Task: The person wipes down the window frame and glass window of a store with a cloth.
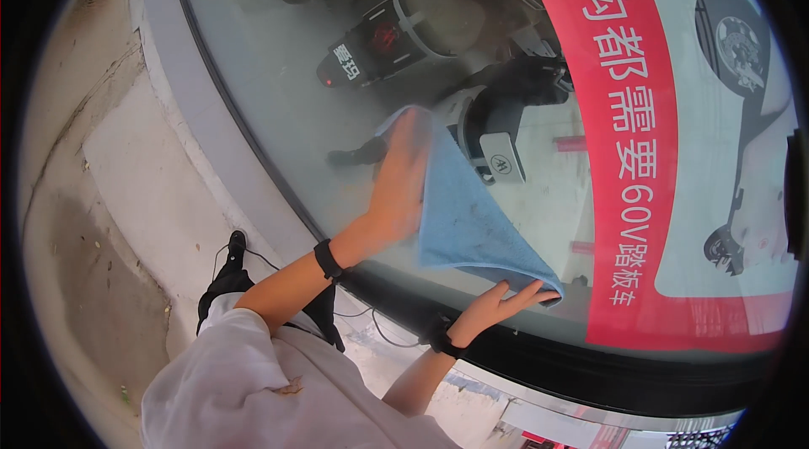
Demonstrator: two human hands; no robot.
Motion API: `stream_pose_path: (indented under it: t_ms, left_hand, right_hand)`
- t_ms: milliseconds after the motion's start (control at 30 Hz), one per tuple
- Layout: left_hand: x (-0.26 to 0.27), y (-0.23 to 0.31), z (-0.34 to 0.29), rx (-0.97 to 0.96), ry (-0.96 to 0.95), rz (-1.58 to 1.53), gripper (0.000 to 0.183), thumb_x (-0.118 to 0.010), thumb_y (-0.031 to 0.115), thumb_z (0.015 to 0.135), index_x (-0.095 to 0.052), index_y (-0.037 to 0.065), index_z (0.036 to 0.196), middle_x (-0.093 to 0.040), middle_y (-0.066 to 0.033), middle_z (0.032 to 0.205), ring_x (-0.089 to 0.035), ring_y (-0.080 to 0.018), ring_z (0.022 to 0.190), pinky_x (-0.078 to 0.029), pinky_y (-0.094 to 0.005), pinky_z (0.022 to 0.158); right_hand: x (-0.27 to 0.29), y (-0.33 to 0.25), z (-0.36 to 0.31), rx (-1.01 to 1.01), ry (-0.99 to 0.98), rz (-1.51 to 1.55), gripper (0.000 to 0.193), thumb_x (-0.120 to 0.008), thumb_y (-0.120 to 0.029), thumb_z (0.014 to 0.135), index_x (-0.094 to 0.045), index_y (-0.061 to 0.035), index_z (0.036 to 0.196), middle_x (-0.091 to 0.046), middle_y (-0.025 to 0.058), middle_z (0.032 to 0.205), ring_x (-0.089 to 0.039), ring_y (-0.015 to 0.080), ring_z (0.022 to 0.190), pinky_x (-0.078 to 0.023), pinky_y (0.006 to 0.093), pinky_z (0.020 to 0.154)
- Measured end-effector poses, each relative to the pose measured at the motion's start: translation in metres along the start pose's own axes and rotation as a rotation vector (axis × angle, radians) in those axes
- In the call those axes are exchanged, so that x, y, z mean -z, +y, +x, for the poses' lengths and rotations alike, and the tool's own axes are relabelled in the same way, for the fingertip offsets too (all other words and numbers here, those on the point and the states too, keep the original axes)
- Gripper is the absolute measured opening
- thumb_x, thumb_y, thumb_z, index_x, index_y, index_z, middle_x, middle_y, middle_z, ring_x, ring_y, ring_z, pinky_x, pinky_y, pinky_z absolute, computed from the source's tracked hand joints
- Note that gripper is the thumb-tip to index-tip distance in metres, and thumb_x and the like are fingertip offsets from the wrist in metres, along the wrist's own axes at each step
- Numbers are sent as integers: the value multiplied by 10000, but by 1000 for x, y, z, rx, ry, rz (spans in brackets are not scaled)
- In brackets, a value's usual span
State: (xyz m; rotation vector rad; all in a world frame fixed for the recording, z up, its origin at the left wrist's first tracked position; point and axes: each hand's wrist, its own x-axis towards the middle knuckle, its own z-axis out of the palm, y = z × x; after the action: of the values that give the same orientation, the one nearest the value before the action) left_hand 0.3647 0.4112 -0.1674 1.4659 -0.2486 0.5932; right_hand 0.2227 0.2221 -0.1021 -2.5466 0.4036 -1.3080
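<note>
A light blue cloth (463, 221) is spread against a large glass pane (354, 19), with dark specks on its face. My left hand (403, 167), smeared by motion, grips the upper left part of the cloth at the glass. Lower down and to the right, my right hand (497, 307) has its fingers on the cloth's lower right corner and holds it there. Between the two hands the cloth hangs in a roughly triangular shape. Each wrist wears a black band.
Behind the glass stand several scooters (383, 36). A red banner (628, 146) with white characters curves over the pane, beside a scooter picture (746, 129). A dark frame (607, 377) edges the pane. Left of it run a pale ledge (202, 125) and cracked concrete ground (126, 163).
</note>
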Motion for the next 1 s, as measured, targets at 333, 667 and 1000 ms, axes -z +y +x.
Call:
stream_pose_path:
  t_ms: [333, 667, 1000]
  left_hand:
    - [-38, -73, -29, -73, 59, 277, 640, -614, 63, 856, -426, -42, 1459, -173, -324, 1613, -180, -526, 1501, -203, -569, 1210]
    - [26, 17, 141, -162, 285, 263, 638, -631, 259, 929, -454, 117, 1525, -226, -256, 1646, -215, -547, 1484, -189, -693, 1143]
    - [72, -97, 87, 5, 187, 170, 577, -601, 170, 965, -450, 68, 1513, -189, -196, 1678, -209, -453, 1525, -197, -531, 1228]
  right_hand:
    - [-32, 14, -39, 101, -200, -136, 727, -451, 89, 879, -295, -59, 1574, 5, 336, 1661, -96, 513, 1535, -244, 525, 1197]
    - [-50, -52, 35, 176, -126, -10, 776, -557, -218, 1015, -117, -175, 1652, 177, 284, 1661, 119, 475, 1542, -96, 602, 1208]
    - [-112, -110, -2, 224, -167, -224, 804, -619, -96, 963, -162, -37, 1621, 181, 349, 1631, 135, 516, 1525, -118, 546, 1209]
